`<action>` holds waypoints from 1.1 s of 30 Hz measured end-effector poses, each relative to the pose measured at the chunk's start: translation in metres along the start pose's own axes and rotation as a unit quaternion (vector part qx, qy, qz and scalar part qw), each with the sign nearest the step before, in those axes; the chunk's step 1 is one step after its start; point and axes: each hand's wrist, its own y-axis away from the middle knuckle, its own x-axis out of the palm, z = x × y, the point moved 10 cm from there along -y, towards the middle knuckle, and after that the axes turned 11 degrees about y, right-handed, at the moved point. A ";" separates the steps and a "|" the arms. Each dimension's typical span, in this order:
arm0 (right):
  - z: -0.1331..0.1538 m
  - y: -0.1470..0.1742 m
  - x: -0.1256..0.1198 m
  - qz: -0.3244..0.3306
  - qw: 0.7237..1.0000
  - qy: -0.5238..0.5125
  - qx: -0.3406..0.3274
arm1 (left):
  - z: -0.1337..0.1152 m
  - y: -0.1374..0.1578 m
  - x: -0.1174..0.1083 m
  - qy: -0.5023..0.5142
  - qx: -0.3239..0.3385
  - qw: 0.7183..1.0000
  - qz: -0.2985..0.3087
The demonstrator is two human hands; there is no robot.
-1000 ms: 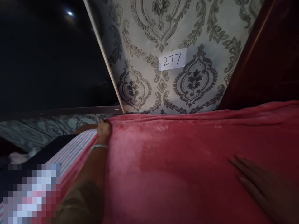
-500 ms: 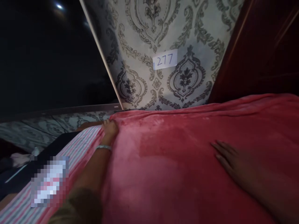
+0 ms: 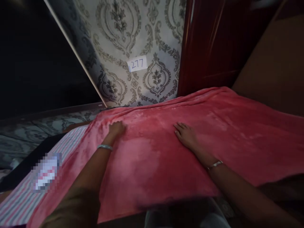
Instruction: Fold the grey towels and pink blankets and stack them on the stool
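Note:
A red plush blanket [image 3: 152,164] is spread over a surface that also bears a striped cloth [image 3: 64,145]. My left hand [image 3: 117,128], with a bracelet at the wrist, presses on the blanket's far left part. Its fingers are curled into the fabric, and their tips are hidden. To the right, my right hand [image 3: 186,134] lies flat on the blanket with its fingers stretched out, holding nothing. Loose folds run along the blanket's far edge.
A large dark screen [image 3: 42,60] stands at the left. Behind the blanket is a patterned wall [image 3: 128,28] with a paper label [image 3: 137,63] reading 277. A dark red glossy panel [image 3: 209,44] rises at the right. A blurred-out item [image 3: 46,173] lies on the striped cloth.
The view has swung right and shows more of the blanket's near edge. My left hand has shifted inward from the blanket's left edge. My right hand has come closer to the left one.

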 end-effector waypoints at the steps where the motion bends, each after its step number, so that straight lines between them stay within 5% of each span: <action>1: 0.001 0.000 -0.002 0.002 1.000 -0.002 0.001 | -0.025 0.012 0.004 0.006 0.036 0.999 -0.001; 5: 0.006 0.000 -0.010 0.015 1.000 -0.002 -0.005 | -0.105 0.073 0.044 0.042 0.169 0.985 0.017; 10: 0.000 0.005 -0.012 0.091 0.994 0.022 -0.047 | -0.109 0.101 0.066 0.055 0.138 0.989 -0.006; 19: -0.180 0.085 -0.025 0.106 0.981 0.087 0.138 | -0.116 0.111 0.044 0.040 0.151 0.984 -0.080; 24: -0.200 0.106 -0.030 0.090 0.978 0.082 0.167 | -0.120 0.124 0.033 0.035 0.140 0.987 -0.069; 28: -0.194 0.105 -0.033 0.073 0.980 0.074 0.167 | -0.089 0.141 0.031 0.018 0.113 0.993 -0.033; 33: -0.197 0.105 -0.033 0.054 0.984 0.062 0.159 | 0.004 0.182 0.023 0.032 0.005 0.996 -0.084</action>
